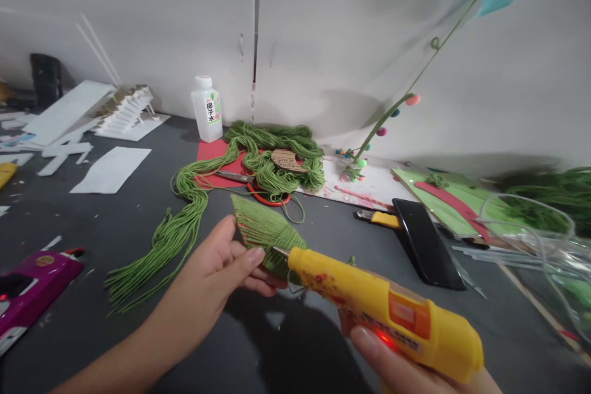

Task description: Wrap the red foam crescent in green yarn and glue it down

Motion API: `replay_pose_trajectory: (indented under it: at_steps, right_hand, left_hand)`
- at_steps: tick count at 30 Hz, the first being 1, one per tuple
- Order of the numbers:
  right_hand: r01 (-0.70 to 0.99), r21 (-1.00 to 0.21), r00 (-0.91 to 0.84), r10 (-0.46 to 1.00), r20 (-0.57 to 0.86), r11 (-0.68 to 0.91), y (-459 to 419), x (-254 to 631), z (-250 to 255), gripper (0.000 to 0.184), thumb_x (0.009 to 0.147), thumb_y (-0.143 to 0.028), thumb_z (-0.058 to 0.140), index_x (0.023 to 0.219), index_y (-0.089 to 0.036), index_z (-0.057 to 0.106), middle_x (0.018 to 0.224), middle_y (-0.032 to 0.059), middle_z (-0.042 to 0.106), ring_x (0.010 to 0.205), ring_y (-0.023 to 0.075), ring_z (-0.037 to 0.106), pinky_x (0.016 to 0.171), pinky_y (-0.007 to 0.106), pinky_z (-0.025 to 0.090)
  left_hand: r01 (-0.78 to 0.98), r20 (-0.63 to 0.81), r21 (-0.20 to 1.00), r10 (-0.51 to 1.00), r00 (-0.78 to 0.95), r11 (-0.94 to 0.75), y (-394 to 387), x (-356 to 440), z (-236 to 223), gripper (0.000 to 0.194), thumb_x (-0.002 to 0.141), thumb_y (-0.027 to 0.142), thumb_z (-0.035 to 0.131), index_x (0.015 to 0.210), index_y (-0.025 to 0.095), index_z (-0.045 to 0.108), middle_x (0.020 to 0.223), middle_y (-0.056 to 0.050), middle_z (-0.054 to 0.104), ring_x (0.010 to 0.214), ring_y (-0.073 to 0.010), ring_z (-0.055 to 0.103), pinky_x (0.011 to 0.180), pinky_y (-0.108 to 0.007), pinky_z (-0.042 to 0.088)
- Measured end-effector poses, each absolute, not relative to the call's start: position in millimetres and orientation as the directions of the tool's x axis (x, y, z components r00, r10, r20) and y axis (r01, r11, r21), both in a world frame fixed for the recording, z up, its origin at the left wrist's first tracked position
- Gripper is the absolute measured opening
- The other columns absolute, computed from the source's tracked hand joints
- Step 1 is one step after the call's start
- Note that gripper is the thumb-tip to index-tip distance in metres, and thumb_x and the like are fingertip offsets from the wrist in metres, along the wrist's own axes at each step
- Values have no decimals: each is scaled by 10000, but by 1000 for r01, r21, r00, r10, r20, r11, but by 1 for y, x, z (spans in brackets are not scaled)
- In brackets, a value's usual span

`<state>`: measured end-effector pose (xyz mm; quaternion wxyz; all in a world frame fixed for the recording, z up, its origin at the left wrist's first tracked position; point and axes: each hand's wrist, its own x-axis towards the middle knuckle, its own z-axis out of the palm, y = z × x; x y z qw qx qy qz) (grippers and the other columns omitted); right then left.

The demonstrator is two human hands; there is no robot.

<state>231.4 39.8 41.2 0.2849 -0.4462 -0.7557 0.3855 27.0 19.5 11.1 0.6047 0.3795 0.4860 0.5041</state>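
Between the thumb and fingers of my left hand (231,265) is a leaf-shaped piece wrapped in green yarn (268,228), held above the dark table. A yellow hot glue gun (364,295) is gripped in my right hand (392,360), a red light glowing on its side. Its metal nozzle points left and meets the yarn-wrapped leaf near my left thumb; whether it touches cannot be made out. Just beyond lie a loose bundle of green yarn (184,215) and red-handled scissors (268,197). My right fingers are mostly hidden behind the gun.
A white bottle (207,112) stands near the wall. On the right lie a yellow utility knife (383,218), a black phone (427,243) and glue sticks (498,257). A purple power strip (39,292) sits at left, near a white staircase model (129,112). A decorated stem (392,108) leans upward.
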Motion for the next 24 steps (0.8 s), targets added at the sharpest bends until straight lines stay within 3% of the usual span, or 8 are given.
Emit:
replay_pose_trajectory:
  at_steps: [6,24]
  right_hand:
    - [415,-848,-482,870,103,330,43,230,40,83,727,-225,588,798,-233,629,682,4,707,566,177,667,524,188,561]
    - [456,-822,-497,864,83,341,41,233,35,73,740,-274,589,765,-228,640,621,11,690,515,189,645,495,215,559]
  left_hand:
    - [-230,-217,950,976,3,212,18,27,12,283,808,291,599,1022,169,461,684,-27,685,670,-184,682,606,-254,543]
    - [-237,-217,947,976,21,216,21,26,10,274,822,278,585,1041,175,457,717,-35,693,682,-182,684,615,-250,541]
